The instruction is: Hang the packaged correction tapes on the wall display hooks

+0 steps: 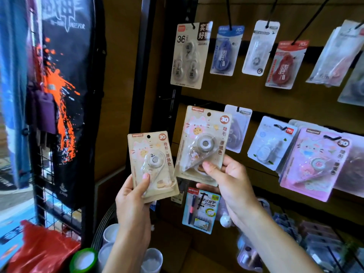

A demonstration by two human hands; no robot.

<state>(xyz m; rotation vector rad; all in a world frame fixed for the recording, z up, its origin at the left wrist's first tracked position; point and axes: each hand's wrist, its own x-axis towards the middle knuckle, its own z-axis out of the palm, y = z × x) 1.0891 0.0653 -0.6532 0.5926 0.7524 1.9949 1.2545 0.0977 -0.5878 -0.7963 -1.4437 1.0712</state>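
Note:
My left hand (132,196) grips a beige cat-print correction tape pack (152,164) by its lower edge, thumb on the front. My right hand (226,178) holds a second, matching beige pack (202,142) higher up, close to the brown wall panel (262,95), its hang hole just left of a hook carrying a purple-tape pack (237,129). Black hooks (229,14) on the panel carry other packs: a three-tape card (189,56), a blue tape (226,50), a white one (260,48), a red one (285,64) and pink cat packs (315,160).
A black upright post (141,56) edges the panel on the left. Beyond it hangs a black bag with orange splashes (65,95) on a wire grid. A pen pack (201,211) hangs below my hands. White cups (112,233), a green-rimmed lid (84,261) and a red bag (43,251) sit low down.

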